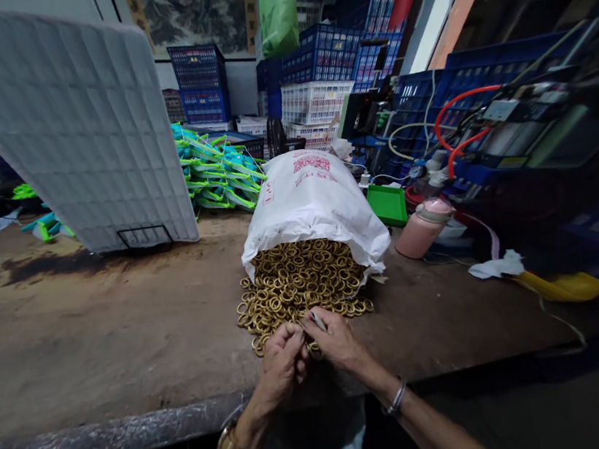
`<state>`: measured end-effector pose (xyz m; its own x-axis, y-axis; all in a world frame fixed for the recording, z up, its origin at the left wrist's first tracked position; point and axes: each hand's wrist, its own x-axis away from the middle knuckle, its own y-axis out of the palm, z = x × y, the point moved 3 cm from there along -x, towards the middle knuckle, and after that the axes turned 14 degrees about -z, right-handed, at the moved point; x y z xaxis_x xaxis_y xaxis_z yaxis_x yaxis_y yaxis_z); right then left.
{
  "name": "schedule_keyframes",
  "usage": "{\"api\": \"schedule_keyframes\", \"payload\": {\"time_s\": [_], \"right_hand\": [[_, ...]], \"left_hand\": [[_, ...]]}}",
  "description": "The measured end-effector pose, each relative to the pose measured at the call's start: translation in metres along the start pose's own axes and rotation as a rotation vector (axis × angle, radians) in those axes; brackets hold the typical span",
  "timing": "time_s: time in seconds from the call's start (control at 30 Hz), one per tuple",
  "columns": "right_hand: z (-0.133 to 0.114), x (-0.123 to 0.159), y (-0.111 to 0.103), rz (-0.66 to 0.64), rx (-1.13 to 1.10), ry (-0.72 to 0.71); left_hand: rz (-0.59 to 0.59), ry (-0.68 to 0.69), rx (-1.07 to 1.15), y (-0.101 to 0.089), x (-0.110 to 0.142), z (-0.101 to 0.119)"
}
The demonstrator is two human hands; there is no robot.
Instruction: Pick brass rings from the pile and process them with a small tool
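Observation:
My left hand is closed, with thumb and fingertips pinched together in front of the pile; whatever they grip is too small to make out. Close beside it, my right hand is closed around a thin grey tool, whose kind I cannot tell. Beneath the right fingers a single brass ring shows. A heap of brass-coloured rings spills onto the table just beyond both hands. It comes from the mouth of a white woven sack with red print, lying on its side.
The brown wooden table has a worn front edge. An upright white padded panel stands at left, with green and blue plastic pieces behind. At right are a pink bottle, a green tray and a machine with red hoses.

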<state>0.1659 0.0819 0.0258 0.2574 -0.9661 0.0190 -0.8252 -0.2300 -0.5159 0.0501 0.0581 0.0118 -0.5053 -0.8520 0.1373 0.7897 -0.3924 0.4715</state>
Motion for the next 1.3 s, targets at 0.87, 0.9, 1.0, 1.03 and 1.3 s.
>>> {"api": "schedule_keyframes", "payload": {"time_s": [0.87, 0.9, 1.0, 1.03, 1.3], "right_hand": [[0.002, 0.011, -0.001, -0.138, 0.698, 0.127], [0.005, 0.009, -0.004, -0.111, 0.692, 0.167], [0.012, 0.003, -0.017, 0.005, 0.601, 0.208], [0.012, 0.002, -0.018, 0.035, 0.528, 0.190], [0.007, 0.007, 0.018, -0.227, -0.342, 0.113]], "left_hand": [[0.048, 0.066, -0.018, -0.003, 0.003, -0.009], [0.031, 0.067, 0.003, -0.002, 0.005, -0.007], [-0.038, 0.061, 0.107, 0.004, 0.008, 0.000], [-0.058, 0.058, 0.153, 0.006, 0.009, 0.002], [-0.063, 0.042, 0.304, 0.006, 0.009, 0.006]]}}
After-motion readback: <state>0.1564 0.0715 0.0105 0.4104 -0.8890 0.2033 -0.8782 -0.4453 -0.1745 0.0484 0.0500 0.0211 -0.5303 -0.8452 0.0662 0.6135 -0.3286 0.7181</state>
